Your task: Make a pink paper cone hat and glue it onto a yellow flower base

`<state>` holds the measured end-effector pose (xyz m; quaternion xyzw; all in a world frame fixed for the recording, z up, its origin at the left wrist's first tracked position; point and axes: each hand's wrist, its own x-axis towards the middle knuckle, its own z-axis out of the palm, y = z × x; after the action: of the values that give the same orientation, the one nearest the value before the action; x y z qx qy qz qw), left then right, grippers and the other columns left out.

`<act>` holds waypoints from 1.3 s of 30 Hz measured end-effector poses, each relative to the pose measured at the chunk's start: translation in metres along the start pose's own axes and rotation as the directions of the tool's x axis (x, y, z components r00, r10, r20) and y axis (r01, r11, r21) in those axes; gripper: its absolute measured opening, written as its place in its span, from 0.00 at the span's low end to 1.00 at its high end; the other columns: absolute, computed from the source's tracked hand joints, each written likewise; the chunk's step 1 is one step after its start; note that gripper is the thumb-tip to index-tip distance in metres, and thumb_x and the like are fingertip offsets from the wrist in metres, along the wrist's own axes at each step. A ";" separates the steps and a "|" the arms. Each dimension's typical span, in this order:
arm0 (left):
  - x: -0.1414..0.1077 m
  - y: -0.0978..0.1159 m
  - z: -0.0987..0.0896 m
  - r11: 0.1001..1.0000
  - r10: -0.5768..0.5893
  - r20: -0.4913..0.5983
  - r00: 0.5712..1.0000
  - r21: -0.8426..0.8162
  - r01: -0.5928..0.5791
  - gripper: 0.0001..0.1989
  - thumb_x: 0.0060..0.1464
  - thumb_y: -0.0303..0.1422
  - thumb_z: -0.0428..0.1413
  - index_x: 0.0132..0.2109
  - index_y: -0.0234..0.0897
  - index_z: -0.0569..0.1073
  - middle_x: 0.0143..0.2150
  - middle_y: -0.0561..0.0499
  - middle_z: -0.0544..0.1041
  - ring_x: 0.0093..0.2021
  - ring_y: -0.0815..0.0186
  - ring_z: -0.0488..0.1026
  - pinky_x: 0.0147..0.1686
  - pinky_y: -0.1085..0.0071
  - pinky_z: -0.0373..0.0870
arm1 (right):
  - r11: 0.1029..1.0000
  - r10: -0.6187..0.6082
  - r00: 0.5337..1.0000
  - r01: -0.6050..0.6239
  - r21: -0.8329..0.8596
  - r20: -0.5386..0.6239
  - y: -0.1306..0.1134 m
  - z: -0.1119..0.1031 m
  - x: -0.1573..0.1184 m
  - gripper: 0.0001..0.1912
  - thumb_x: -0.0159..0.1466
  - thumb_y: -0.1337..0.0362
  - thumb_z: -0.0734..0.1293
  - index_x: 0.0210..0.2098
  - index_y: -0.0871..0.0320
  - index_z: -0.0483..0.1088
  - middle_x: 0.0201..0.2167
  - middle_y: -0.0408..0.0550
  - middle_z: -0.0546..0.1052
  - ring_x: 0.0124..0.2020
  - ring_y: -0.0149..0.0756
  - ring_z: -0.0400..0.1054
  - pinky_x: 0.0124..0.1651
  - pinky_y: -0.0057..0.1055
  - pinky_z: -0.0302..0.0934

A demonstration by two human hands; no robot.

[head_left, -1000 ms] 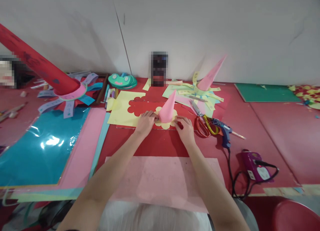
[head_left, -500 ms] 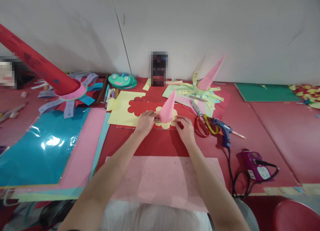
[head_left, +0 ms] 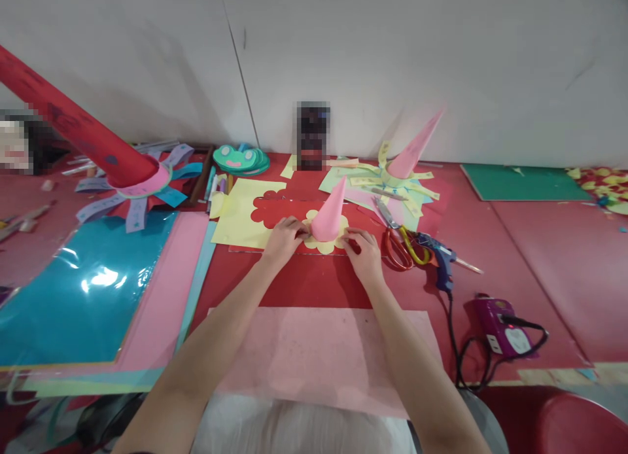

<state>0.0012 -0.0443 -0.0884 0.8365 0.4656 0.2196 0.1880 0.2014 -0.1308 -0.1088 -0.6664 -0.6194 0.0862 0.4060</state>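
Note:
A pink paper cone point(head_left: 330, 215) stands point-up on a pale yellow scalloped paper flower point(head_left: 326, 247), leaning a little right. At the flower's left edge, my left hand point(head_left: 284, 241) is closed, fingertips pinching the rim. My right hand point(head_left: 364, 252) pinches the opposite edge with thumb and fingers. Beneath lies red paper point(head_left: 304, 212); a red scalloped shape point(head_left: 267, 209) rests on a yellow sheet point(head_left: 235, 222) to the left. Right of my right hand are scissors point(head_left: 398, 244) with red and yellow handles and a blue glue gun point(head_left: 444, 264).
A purple power box point(head_left: 503, 326) with a black cord sits at right. Another pink cone point(head_left: 415, 146) with yellow strips stands behind. At left are a long red paper tube point(head_left: 83, 130) and a shiny blue sheet point(head_left: 83, 290). A green board point(head_left: 524, 182) lies by the wall.
My left hand has shifted very slightly left at the flower's edge. The cone, the flower and my right hand look almost unchanged.

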 end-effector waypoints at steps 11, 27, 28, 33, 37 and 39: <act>0.000 0.009 -0.001 0.992 -0.018 0.039 0.999 0.127 0.013 0.06 0.57 0.27 0.53 0.37 0.39 0.76 0.38 0.48 0.74 0.40 0.60 0.69 0.42 0.63 0.67 | 1.000 0.010 1.000 -0.010 -0.001 0.006 -0.001 -0.001 0.000 0.07 0.63 0.65 0.63 0.35 0.55 0.73 0.44 0.50 0.77 0.45 0.43 0.67 0.50 0.42 0.62; 0.002 0.015 -0.001 0.963 -0.025 0.071 0.997 0.270 0.005 0.06 0.58 0.28 0.53 0.37 0.38 0.75 0.40 0.47 0.74 0.43 0.58 0.69 0.42 0.64 0.66 | 1.000 0.003 1.000 -0.003 0.024 -0.004 0.000 0.000 0.000 0.07 0.64 0.64 0.63 0.35 0.56 0.73 0.44 0.51 0.77 0.46 0.44 0.67 0.51 0.43 0.61; 0.001 0.015 -0.001 0.962 -0.025 0.068 0.997 0.272 0.006 0.06 0.58 0.28 0.53 0.37 0.38 0.75 0.40 0.47 0.74 0.43 0.58 0.69 0.43 0.63 0.66 | 1.000 0.007 1.000 -0.007 0.023 -0.003 -0.001 0.000 0.000 0.07 0.64 0.64 0.63 0.35 0.55 0.73 0.44 0.51 0.77 0.46 0.44 0.67 0.51 0.43 0.61; -0.003 0.017 0.001 0.960 -0.054 0.062 0.997 0.278 0.034 0.08 0.59 0.28 0.51 0.40 0.37 0.75 0.42 0.46 0.73 0.44 0.57 0.68 0.44 0.62 0.66 | 1.000 0.004 1.000 -0.004 0.023 -0.008 0.000 0.001 0.000 0.08 0.64 0.64 0.62 0.35 0.56 0.73 0.44 0.51 0.77 0.45 0.43 0.67 0.51 0.43 0.61; -0.006 0.022 0.003 0.954 -0.086 0.037 0.996 0.290 0.071 0.09 0.60 0.28 0.49 0.41 0.36 0.74 0.44 0.44 0.72 0.45 0.55 0.69 0.47 0.59 0.66 | 1.000 -0.008 1.000 0.009 0.017 -0.011 0.000 0.001 0.000 0.08 0.64 0.64 0.62 0.35 0.56 0.73 0.43 0.51 0.77 0.46 0.44 0.67 0.51 0.44 0.61; -0.007 0.024 0.005 0.956 -0.101 0.006 0.995 0.277 0.096 0.09 0.59 0.27 0.48 0.42 0.36 0.73 0.48 0.42 0.72 0.49 0.54 0.68 0.50 0.57 0.65 | 1.000 -0.006 1.000 0.006 0.015 -0.009 0.000 0.001 0.000 0.08 0.64 0.64 0.62 0.35 0.55 0.73 0.43 0.51 0.77 0.46 0.44 0.67 0.52 0.44 0.60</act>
<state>0.0176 -0.0632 -0.0815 0.8324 0.5308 0.1346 0.0849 0.2007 -0.1307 -0.1093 -0.6619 -0.6188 0.0869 0.4140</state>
